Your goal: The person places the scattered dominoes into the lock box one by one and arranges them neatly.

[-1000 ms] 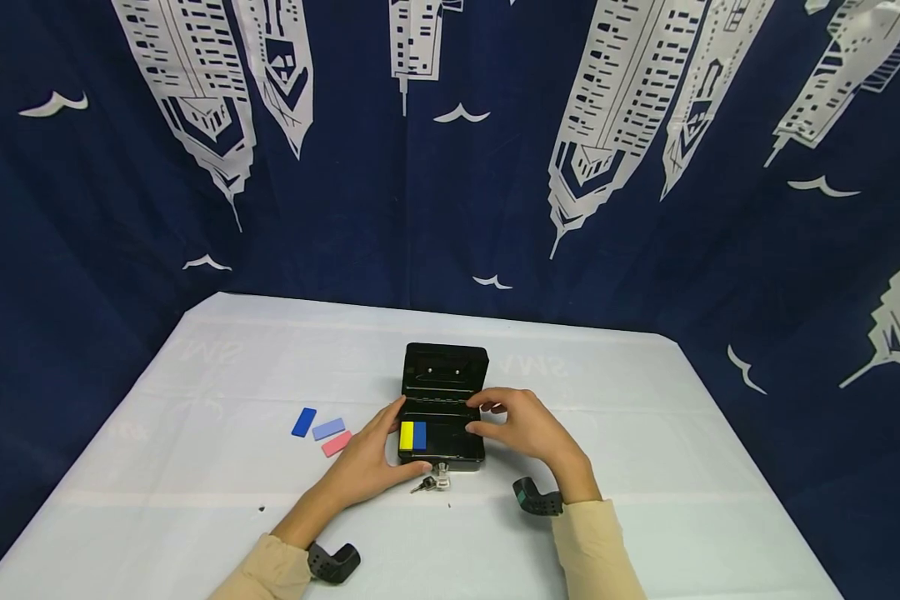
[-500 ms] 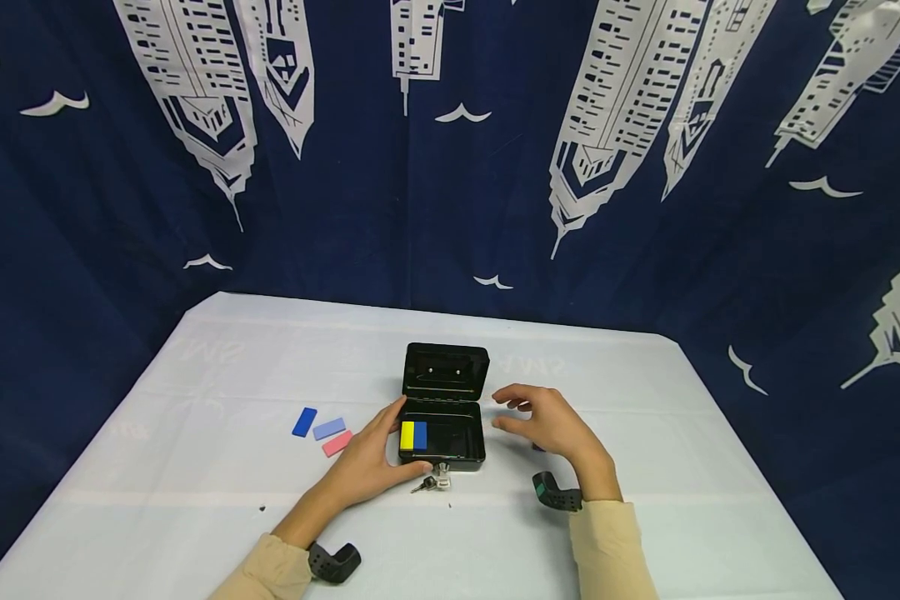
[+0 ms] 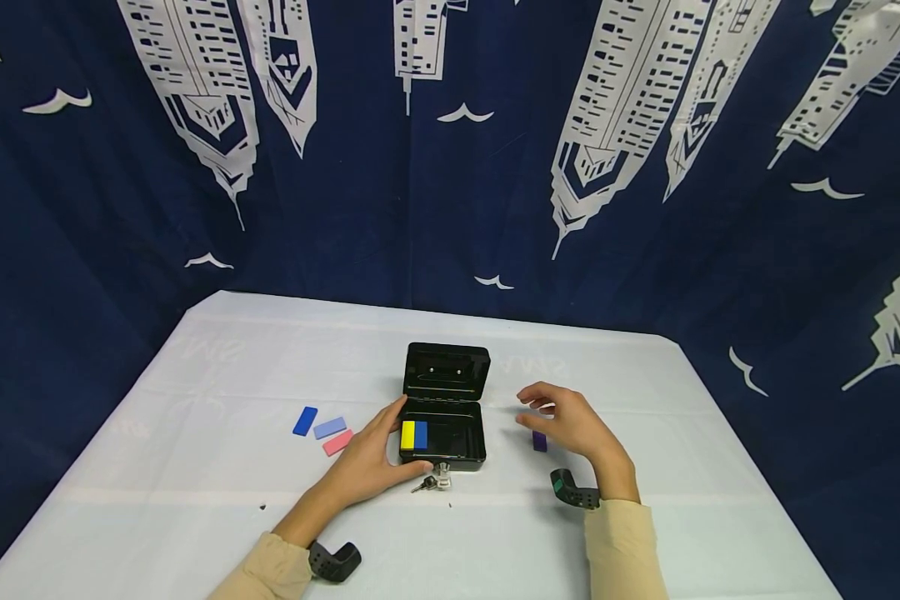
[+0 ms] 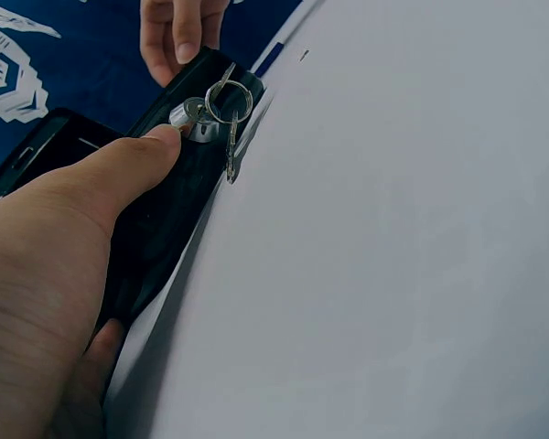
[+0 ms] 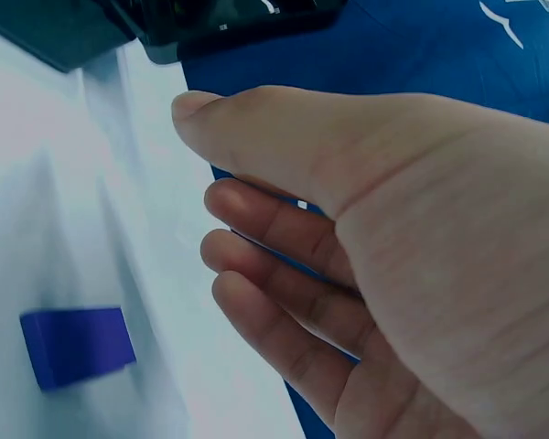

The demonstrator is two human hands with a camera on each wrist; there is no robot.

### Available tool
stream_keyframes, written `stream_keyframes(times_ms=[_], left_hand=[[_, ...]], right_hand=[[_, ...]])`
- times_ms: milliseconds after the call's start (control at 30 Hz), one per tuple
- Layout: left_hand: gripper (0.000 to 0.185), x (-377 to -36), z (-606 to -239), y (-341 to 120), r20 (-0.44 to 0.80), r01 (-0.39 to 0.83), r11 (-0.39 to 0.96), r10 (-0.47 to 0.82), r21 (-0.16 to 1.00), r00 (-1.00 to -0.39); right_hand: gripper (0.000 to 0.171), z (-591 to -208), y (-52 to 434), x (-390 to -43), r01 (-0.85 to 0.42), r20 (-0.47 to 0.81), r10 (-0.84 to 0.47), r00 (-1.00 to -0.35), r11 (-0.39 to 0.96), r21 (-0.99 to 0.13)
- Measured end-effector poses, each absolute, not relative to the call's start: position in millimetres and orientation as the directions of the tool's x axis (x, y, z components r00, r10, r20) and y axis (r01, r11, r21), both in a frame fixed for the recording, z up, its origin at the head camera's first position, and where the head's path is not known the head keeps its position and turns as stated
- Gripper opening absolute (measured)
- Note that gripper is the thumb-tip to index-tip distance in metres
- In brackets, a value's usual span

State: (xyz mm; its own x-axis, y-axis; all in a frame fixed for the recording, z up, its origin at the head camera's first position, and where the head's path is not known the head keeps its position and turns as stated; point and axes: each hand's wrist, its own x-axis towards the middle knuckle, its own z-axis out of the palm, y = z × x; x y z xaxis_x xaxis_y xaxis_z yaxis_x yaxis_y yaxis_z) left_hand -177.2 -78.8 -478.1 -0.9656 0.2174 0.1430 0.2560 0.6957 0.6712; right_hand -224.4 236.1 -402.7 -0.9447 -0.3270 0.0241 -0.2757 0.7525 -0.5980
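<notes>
So my left hand point(image 3: 363, 468) has hold of a little black box point(image 3: 457, 433) by its left side, with the thumb at the front edge right next to the silver lock point(image 4: 198, 119) and the fingers along the side and towards the back corner. The box sits around the middle of the tabletop point(image 3: 420, 554) with its lid point(image 3: 446, 372) swung up at the back. A ring point(image 4: 229, 101) with keys point(image 3: 424, 483) hangs at the lock.

In the box, over on the left, there's a yellow block point(image 3: 407, 435) and a blue block point(image 3: 421, 435), side by side and touching. The rest of its floor is bare black.

My right hand point(image 3: 573, 423) isn't holding anything: thumb and fingers are apart and loosely bent, up in the air to the right of the box. A purple block point(image 3: 540, 442) lies on the tabletop just beneath that hand, partly hidden by it from the head view. The right wrist view shows it clear of my fingertips.

Over to the left of the box, near my left hand, three more pieces lie flat: a dark blue one point(image 3: 305, 421), a periwinkle one point(image 3: 330, 428) and a pink one point(image 3: 337, 442). Backdrop is a navy cloth point(image 3: 345, 217) with white buildings and birds printed on it.
</notes>
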Motion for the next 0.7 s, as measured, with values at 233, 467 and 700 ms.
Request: stream_keyframes(times_ms=[233, 467, 700], left_hand=[[0.105, -178, -479, -78, 0.146, 0.259, 0.696, 0.219, 0.67, -0.965], [0.105, -177, -478, -79, 0.14, 0.255, 0.697, 0.218, 0.671, -0.966], [0.105, -177, -478, -79, 0.139, 0.257, 0.694, 0.222, 0.673, -0.965]], right_hand=[[0.037, -405, 246, -224, -0.202, -0.032, -0.281, -0.959, 0.76, -0.618], [0.041, -412, 251, -225, -0.13, -0.123, -0.232, -0.965, 0.83, -0.542], [0.045, -415, 253, -225, -0.043, -0.202, -0.169, -0.965, 0.858, -0.512]])
